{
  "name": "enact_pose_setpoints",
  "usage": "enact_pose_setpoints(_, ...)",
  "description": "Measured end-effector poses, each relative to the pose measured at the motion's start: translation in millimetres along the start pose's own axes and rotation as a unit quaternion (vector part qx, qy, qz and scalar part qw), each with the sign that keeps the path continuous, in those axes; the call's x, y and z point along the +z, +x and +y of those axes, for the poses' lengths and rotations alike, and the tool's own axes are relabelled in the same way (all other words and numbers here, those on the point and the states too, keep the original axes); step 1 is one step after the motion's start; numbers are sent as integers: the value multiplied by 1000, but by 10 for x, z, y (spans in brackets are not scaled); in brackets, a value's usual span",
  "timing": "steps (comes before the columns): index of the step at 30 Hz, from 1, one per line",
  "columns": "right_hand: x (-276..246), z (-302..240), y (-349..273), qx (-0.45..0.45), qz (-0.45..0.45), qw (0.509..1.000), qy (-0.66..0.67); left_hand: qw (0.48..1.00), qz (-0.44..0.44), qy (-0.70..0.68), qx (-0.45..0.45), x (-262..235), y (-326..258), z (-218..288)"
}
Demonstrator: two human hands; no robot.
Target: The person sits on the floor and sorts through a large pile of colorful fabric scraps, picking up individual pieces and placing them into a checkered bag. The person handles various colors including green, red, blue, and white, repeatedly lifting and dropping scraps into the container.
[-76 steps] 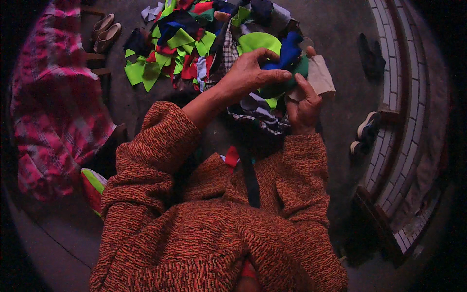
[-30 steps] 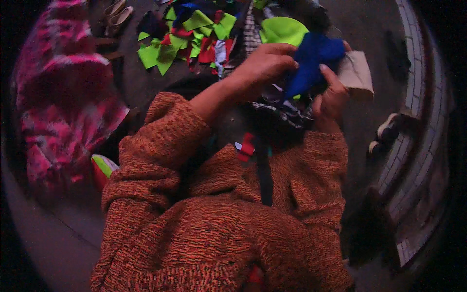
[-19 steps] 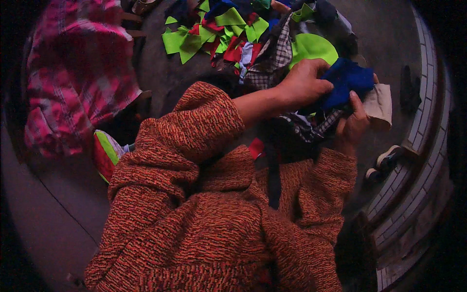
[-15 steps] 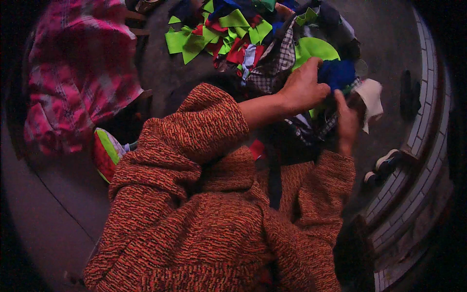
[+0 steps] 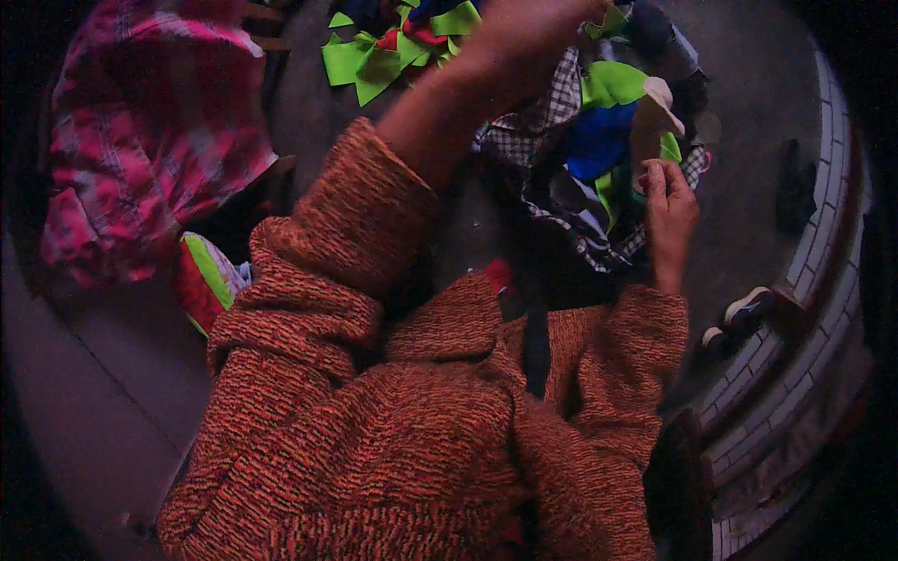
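My left arm stretches up across the scraps, and my left hand [image 5: 547, 33] is at the top edge beside a dark green scrap [image 5: 610, 21]. Its fingers are blurred and partly cut off. Lower right, my right hand [image 5: 670, 210] is closed, fingertips pinched at the rim of a black-and-white checked cloth [image 5: 524, 147] spread like an open bag. Inside or on this cloth lie a blue fabric piece [image 5: 599, 140], a lime green piece [image 5: 613, 84] and a beige piece [image 5: 658, 103] standing near my right fingertips.
Lime green scraps [image 5: 374, 70] lie in a heap with red ones beyond my left forearm. A person in pink plaid cloth [image 5: 159, 140] is at the left, near a red and green shoe [image 5: 201, 280]. Dark shoes [image 5: 748, 309] stand by a white-tiled step [image 5: 809, 252] at right.
My left hand has moved up and away from the blue fabric, toward the top edge. The blue piece now lies spread lower left, and the beige piece has shifted up and left.
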State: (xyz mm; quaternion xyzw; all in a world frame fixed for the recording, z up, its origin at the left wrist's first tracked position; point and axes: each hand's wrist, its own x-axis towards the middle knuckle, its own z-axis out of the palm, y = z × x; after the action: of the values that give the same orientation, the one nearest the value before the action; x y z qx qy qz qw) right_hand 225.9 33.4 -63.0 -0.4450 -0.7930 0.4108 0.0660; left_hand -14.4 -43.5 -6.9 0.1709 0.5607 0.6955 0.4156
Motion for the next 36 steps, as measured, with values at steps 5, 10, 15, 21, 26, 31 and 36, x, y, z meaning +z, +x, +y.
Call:
enact_pose_setpoints(5, -37, -151, -57, -22, -39, 999, 24, 994, 58, 91, 9, -480, -59, 603)
enact_pose_setpoints(10, 12, -129, -62, -18, -70, 996, 59, 964, 90, 245, -39, -1497, 90, 176)
enact_pose_setpoints(15, -34, -198, -130, 4, -99, 994, 36, 935, 109, 296, -161, -1993, 232, -929)
enact_pose_setpoints(21, -95, -271, -201, 1, -160, 987, -14, 783, 66, 563, -257, -2560, 439, -2104)
enact_pose_setpoints(26, -115, -381, -139, -21, -203, 977, -58, 760, 124, 575, -276, -2557, 528, -2501)
enact_pose_setpoints(31, -71, -378, -153, 14, -224, 973, -57, 739, 194, 570, -303, -1998, 777, -2583)
enact_pose_setpoints(36, -70, -385, -115, 4, -243, 968, -68, 765, 153, 598, -183, -2257, 850, -2898)
